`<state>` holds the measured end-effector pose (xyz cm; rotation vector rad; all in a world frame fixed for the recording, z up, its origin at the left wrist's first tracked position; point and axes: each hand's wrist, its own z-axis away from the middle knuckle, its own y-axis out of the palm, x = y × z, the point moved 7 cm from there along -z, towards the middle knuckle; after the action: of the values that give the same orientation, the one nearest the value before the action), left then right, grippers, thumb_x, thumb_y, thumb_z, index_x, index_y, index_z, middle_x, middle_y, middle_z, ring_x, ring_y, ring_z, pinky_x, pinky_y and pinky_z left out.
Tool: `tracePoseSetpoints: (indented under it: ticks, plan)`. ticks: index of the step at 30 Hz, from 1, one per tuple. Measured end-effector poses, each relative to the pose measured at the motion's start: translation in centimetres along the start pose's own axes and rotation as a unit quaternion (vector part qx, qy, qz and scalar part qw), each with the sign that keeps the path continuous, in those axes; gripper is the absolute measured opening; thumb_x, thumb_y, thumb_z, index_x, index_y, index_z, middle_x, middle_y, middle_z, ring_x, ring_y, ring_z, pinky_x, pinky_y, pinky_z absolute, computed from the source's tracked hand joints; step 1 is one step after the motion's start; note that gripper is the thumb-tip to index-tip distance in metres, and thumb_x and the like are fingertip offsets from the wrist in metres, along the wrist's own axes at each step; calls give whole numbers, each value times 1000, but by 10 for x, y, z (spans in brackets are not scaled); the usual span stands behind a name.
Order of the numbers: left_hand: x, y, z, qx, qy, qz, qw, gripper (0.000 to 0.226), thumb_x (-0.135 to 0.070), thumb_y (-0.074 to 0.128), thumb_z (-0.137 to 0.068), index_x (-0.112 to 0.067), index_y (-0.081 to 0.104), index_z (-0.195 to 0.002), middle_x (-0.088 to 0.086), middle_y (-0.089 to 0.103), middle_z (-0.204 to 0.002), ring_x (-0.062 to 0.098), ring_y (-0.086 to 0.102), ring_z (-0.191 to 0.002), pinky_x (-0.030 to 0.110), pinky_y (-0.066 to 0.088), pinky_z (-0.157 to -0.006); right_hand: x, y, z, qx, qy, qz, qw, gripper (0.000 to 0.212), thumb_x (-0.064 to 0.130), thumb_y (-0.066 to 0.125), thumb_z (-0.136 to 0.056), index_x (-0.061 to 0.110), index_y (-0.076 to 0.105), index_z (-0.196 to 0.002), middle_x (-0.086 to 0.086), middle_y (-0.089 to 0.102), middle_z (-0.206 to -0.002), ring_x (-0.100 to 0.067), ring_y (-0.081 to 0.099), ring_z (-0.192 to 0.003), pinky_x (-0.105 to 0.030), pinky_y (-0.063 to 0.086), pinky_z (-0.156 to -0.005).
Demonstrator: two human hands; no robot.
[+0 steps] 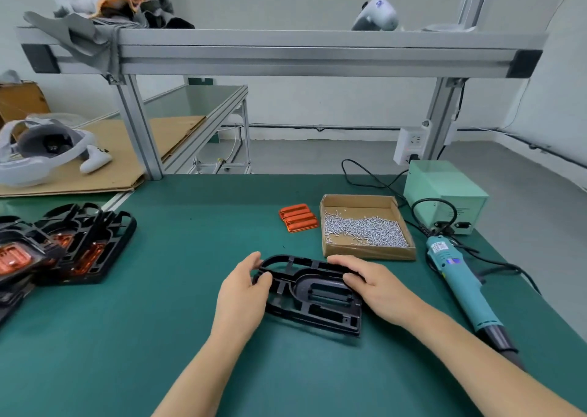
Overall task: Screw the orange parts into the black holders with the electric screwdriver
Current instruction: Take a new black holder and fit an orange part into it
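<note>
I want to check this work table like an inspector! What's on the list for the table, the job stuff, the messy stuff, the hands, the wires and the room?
Surface: green mat, flat, with bare stretches.
Job's things: black holder in front, its slot empty; loose orange parts beside the cardboard tray of screws; electric screwdriver lying at right; stack of holders with orange parts at left.
Clutter: rags on the top rail; headset and controller on cardboard.
Hands: left hand and right hand grip the holder's two ends.
Cables: black cord from the screwdriver to the green power box.
Surroundings: aluminium frame, wall socket, second bench behind.
</note>
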<state>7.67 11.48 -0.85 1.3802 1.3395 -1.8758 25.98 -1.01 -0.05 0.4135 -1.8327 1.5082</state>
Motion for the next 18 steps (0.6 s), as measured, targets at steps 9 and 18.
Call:
tracePoseSetpoints:
  ticks: [9,18]
  plan:
    - [-16,1,-11,-16,50,-148,988,22,-25,56,-89,-24,69,-107,-17,65,-89,7,60,-90,24,47,-79,-4,7,-6,-8,-26,30,999,40,5,42,-101,23,55,-134,17,50,-126,3,43,-121,2,22,-97]
    - [-55,51,-86,44,155,-274,948,36,-25,53,-92,-23,56,-128,-2,55,-132,19,49,-119,33,42,-93,-3,9,-9,-34,-24,8,999,36,8,49,-98,24,61,-129,24,52,-116,-1,46,-121,-8,26,-102]
